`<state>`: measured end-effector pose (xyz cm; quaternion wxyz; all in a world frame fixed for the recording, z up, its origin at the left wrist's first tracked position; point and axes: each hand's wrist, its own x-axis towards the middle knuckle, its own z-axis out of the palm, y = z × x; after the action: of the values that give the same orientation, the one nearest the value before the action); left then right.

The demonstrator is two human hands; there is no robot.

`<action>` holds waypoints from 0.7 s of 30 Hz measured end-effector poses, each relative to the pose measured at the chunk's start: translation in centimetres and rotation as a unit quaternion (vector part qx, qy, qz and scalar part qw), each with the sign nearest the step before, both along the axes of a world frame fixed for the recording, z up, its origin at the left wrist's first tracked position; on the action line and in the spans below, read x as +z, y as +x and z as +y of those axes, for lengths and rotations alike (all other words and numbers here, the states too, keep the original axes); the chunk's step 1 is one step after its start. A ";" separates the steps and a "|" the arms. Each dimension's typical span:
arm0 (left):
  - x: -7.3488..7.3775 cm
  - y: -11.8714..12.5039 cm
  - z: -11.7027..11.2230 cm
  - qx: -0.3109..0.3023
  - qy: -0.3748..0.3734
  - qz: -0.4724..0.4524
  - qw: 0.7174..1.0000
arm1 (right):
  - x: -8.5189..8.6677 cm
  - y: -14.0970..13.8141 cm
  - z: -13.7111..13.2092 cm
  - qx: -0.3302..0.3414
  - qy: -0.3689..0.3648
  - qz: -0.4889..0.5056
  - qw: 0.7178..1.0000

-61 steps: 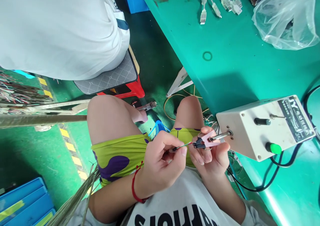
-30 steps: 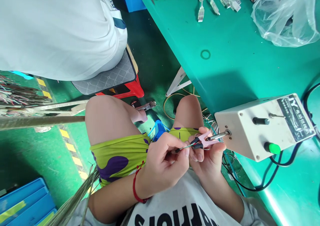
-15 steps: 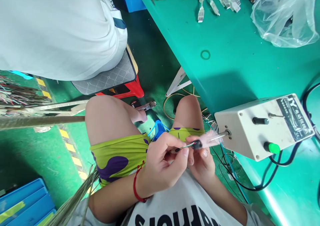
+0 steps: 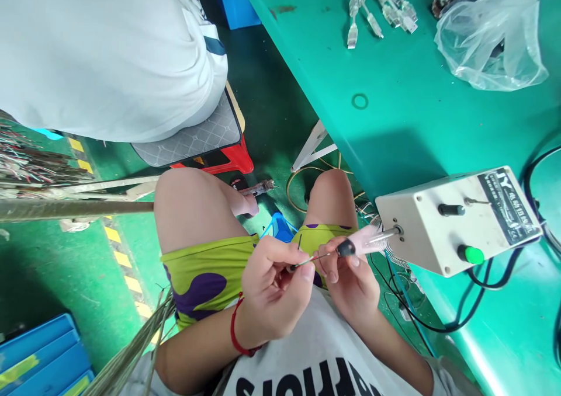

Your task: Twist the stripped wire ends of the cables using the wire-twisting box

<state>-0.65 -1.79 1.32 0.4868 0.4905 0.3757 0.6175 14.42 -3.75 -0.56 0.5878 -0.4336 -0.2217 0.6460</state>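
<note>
My left hand (image 4: 276,291), with a red cord bracelet at the wrist, pinches a thin cable between thumb and forefinger. Fine coloured wires (image 4: 313,259), red and pale among them, stick out of the pinch toward a black tip (image 4: 346,247). That tip caps a blurred pinkish, see-through sleeve (image 4: 367,239) on a metal shaft (image 4: 390,232) from the white machine box (image 4: 442,232). Just below the tip is my right hand (image 4: 350,282), its fingers loosely curled and apart, close to the wire ends. Whether its fingertips touch the tip is unclear.
Clear-plugged USB cables (image 4: 353,34) and a plastic bag (image 4: 495,45) lie on the green table (image 4: 394,104). A bundle of cables (image 4: 131,349) hangs at my left. A person in white (image 4: 109,51) sits on a red stool (image 4: 236,155). Blue bins (image 4: 39,349) stand lower left.
My left hand has drawn back left, and the wire ends have come away from the black tip. The right hand's fingers have loosened around the tip. The view has shifted slightly.
</note>
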 end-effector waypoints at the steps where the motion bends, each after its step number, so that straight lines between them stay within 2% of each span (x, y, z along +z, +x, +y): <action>1: 0.0 0.0 0.0 -0.005 0.003 0.006 1.000 | 0.2 0.0 -0.1 0.002 0.008 -0.011 1.000; 5: 0.0 0.0 -0.2 -0.016 0.008 0.024 1.000 | 0.9 0.1 -0.4 -0.012 0.023 -0.021 0.999; 13: -0.1 0.4 -0.3 -0.037 -0.020 -0.005 0.999 | 2.8 0.5 0.9 -0.073 -0.026 -0.013 0.997; 21: -0.6 0.5 -0.3 -0.052 -0.030 -0.008 0.998 | 3.4 0.7 2.8 -0.018 0.003 0.026 0.999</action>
<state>-0.12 -2.08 0.72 0.5361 0.4894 0.3641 0.5836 15.10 -1.00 2.82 0.6063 -0.4193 -0.2002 0.6454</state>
